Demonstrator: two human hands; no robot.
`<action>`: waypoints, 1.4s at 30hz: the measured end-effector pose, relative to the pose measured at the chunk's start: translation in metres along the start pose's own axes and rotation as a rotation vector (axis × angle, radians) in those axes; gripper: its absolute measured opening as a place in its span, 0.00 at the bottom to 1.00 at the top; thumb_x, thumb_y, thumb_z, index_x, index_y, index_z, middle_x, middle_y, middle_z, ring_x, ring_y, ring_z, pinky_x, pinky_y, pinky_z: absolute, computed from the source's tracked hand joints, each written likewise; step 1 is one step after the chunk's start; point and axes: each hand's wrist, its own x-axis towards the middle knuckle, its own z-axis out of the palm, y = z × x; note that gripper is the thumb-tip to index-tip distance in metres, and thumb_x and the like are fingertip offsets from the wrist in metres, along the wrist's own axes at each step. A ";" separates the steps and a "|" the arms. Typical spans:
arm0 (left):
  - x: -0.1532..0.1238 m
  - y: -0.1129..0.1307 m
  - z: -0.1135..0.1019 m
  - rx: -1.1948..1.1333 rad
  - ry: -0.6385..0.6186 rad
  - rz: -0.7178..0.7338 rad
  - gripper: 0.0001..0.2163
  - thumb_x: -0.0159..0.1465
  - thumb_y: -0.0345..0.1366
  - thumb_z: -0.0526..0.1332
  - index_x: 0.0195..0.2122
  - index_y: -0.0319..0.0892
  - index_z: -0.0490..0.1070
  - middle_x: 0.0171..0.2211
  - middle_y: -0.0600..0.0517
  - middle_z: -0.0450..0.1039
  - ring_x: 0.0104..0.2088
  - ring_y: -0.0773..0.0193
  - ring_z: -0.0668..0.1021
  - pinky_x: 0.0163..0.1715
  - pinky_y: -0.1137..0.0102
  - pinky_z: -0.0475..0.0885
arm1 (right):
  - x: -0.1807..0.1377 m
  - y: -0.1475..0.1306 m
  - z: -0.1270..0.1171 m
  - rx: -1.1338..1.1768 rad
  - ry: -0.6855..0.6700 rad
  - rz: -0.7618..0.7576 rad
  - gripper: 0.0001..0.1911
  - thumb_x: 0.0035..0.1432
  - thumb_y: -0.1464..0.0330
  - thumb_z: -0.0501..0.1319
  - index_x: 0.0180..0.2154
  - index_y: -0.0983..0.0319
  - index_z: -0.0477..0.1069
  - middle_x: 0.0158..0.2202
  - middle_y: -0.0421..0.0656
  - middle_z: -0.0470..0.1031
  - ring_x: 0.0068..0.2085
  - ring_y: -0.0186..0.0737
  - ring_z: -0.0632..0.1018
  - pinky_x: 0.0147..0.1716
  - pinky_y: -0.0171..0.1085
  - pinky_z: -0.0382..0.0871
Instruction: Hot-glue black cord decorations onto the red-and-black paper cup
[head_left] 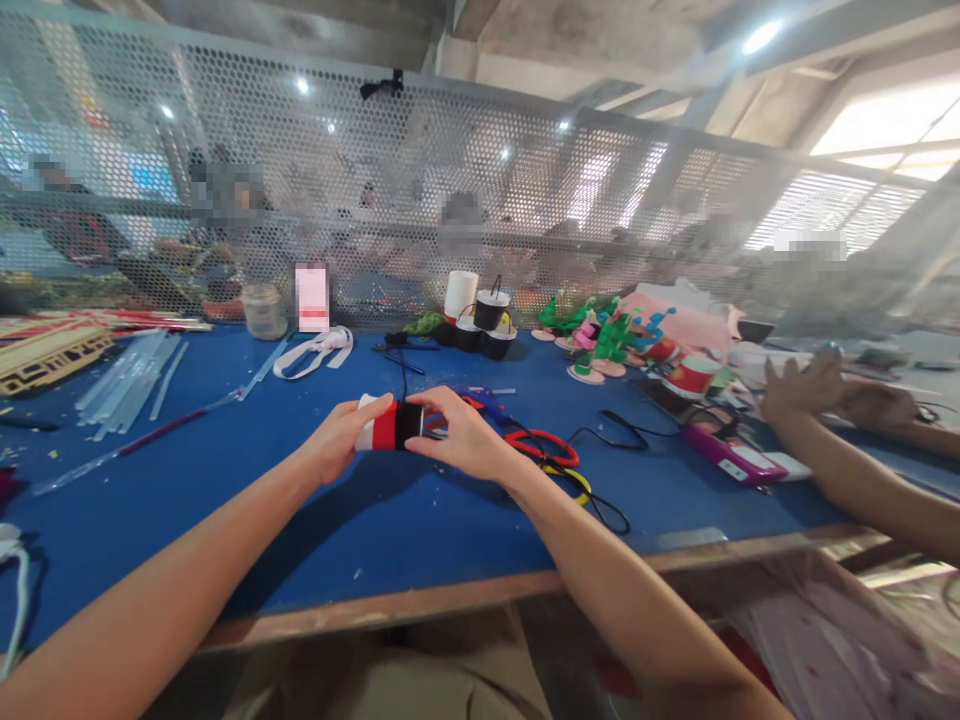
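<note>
A small paper cup [385,428] with white, red and black bands lies sideways between my hands, above the blue table. My left hand [336,440] is closed around its white end. At the black end my right hand [463,435] grips the rim between thumb and fingers. A thin black cord [405,375] runs up from the cup's far side. Just beyond my right hand lie red-handled scissors [541,447] and a yellow loop handle [574,485], tangled with a black cable [611,515]. Part of the cup is hidden by my fingers.
Clear glue sticks [131,380] lie left, near a glass jar [264,312] and white ribbon [319,352]. Black-and-white cups [491,308] and green figures [615,345] stand behind. At right, a co-worker's hands [806,385] are near a purple device [731,455]. A perforated screen [420,150] closes the back.
</note>
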 end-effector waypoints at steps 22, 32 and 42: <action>0.001 -0.013 0.005 0.282 0.090 0.114 0.14 0.48 0.45 0.60 0.20 0.36 0.66 0.14 0.58 0.60 0.16 0.74 0.61 0.18 0.76 0.52 | 0.019 0.001 -0.032 0.213 0.236 0.346 0.29 0.54 0.50 0.43 0.31 0.66 0.71 0.34 0.50 0.74 0.36 0.39 0.74 0.37 0.39 0.68; -0.002 -0.013 0.007 0.284 0.042 0.139 0.18 0.48 0.49 0.58 0.18 0.36 0.64 0.14 0.58 0.58 0.16 0.74 0.59 0.17 0.76 0.51 | 0.006 -0.020 -0.004 -0.034 -0.098 0.063 0.24 0.59 0.58 0.42 0.37 0.64 0.71 0.39 0.47 0.72 0.43 0.38 0.71 0.46 0.39 0.60; -0.001 -0.013 0.008 0.385 0.095 0.130 0.17 0.47 0.49 0.58 0.18 0.37 0.64 0.13 0.57 0.57 0.16 0.73 0.58 0.17 0.76 0.50 | 0.025 0.002 -0.041 -0.429 0.070 0.328 0.20 0.59 0.64 0.42 0.36 0.67 0.70 0.35 0.48 0.74 0.38 0.38 0.73 0.38 0.35 0.63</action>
